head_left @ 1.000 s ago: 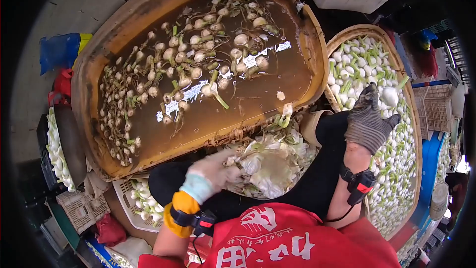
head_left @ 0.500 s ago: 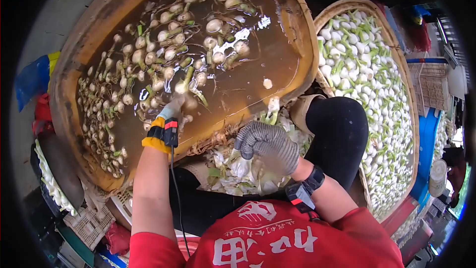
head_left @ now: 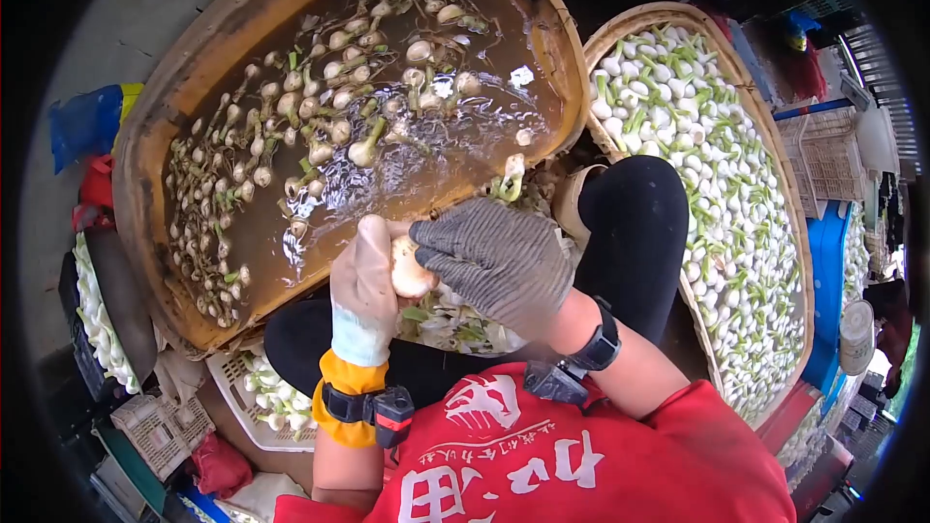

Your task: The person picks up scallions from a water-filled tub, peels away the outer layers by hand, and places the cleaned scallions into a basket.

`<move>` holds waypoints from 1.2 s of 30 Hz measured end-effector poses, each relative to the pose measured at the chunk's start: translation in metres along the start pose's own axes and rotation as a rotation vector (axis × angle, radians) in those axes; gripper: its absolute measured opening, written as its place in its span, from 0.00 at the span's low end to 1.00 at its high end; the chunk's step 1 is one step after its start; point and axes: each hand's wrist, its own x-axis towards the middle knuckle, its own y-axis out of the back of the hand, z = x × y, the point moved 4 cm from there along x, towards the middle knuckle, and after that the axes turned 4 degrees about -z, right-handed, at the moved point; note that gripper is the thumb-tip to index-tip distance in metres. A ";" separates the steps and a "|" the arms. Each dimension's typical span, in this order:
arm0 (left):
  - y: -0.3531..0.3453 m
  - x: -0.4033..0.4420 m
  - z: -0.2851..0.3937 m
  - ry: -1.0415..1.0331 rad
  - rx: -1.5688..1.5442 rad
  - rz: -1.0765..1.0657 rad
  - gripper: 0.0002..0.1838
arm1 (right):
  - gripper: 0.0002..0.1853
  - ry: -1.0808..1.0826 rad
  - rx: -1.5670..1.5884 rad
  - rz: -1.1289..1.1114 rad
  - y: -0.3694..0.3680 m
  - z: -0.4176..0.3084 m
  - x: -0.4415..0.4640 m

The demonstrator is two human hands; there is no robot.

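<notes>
A pale, brownish garlic bulb (head_left: 411, 269) is held in front of my lap, between my two hands. My left hand (head_left: 366, 276), in a wet whitish glove with a yellow cuff, is closed around its left side. My right hand (head_left: 499, 261), in a grey striped knit glove, has its fingers bent against the bulb's upper right. Those fingers hide part of the bulb and whatever skin they pinch. Just beyond my hands stands a large tub (head_left: 426, 201) of murky water, where many unpeeled bulbs (head_left: 339, 126) with stems and roots float.
A pile of peelings (head_left: 465, 324) lies between my legs. To the right, a long tub (head_left: 694, 276) is full of white bulbs with green stems. A white basket (head_left: 231, 383) with more white bulbs sits at my lower left. Crates (head_left: 823, 160) stand at the far right.
My left hand has come out of the water toward my lap with a garlic bulb. My right hand has moved in to meet it. The water surface is now rippled.
</notes>
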 end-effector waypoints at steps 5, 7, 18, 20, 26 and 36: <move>-0.002 -0.022 0.008 -0.092 0.180 -0.064 0.31 | 0.12 -0.080 -0.107 -0.169 0.011 -0.023 -0.008; -0.001 -0.028 0.019 -0.256 0.435 -0.061 0.31 | 0.10 -0.186 -0.061 -0.164 0.004 -0.019 -0.013; -0.028 -0.050 -0.011 0.369 -0.972 -0.052 0.36 | 0.08 -0.405 0.402 0.068 -0.020 -0.036 -0.032; -0.012 -0.057 -0.022 0.245 -0.762 -0.144 0.33 | 0.10 -0.221 0.211 0.051 -0.017 -0.045 -0.034; -0.006 -0.069 -0.030 0.110 -1.135 -0.085 0.18 | 0.10 0.184 -0.061 0.129 -0.012 -0.060 -0.032; -0.005 -0.079 -0.025 0.034 -0.936 -0.066 0.16 | 0.08 0.015 -0.181 -0.244 -0.018 -0.069 -0.014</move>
